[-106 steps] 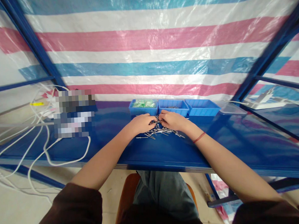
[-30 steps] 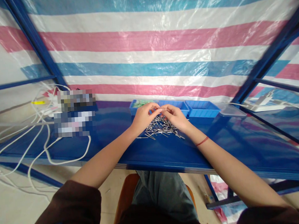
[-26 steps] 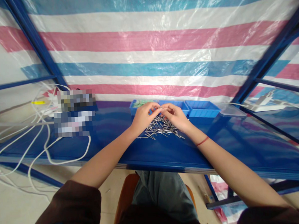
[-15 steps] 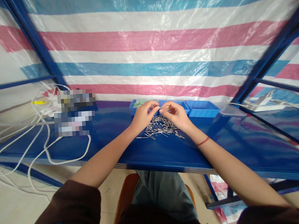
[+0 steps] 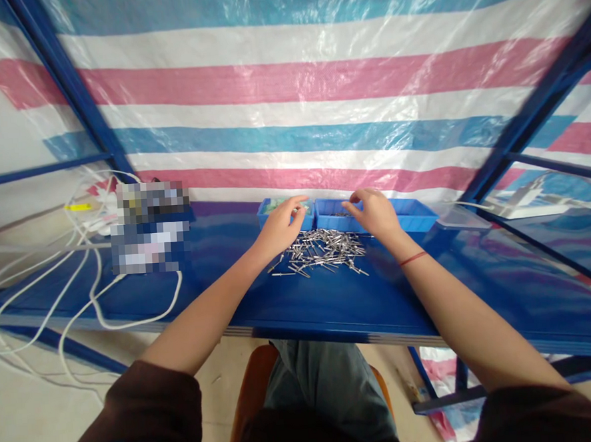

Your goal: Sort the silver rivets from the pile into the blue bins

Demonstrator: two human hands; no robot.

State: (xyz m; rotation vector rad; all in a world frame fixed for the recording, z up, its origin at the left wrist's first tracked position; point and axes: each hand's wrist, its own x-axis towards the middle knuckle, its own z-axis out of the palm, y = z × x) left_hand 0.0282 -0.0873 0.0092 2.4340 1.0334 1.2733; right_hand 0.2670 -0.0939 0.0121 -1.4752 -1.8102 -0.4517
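A loose pile of silver blind rivets (image 5: 327, 249) lies on the blue table. My left hand (image 5: 281, 223) is over the front right of the left blue bin (image 5: 264, 220), beside the pile. Its thumb and index finger are apart, and I make out nothing held between them. Pale green and white pieces, too small to name, lie in that bin. Over the right part of the middle blue bin (image 5: 333, 226) is my right hand (image 5: 376, 213), thumb and fingers apart, holding nothing I can see. A few thin metal pieces lie inside the middle bin.
To the right stand another blue bin (image 5: 416, 221) and a clear plastic tray (image 5: 463, 217). White cables (image 5: 97, 293) loop over the table's left side, near blurred items (image 5: 149, 246). Blue frame posts (image 5: 514, 117) and a striped sheet (image 5: 287, 81) close off the back.
My hands were together above the pile, fingertips pinching a thin piece. Now they are apart: the right has moved right over the middle bin and opened, while the left's fingers have parted.
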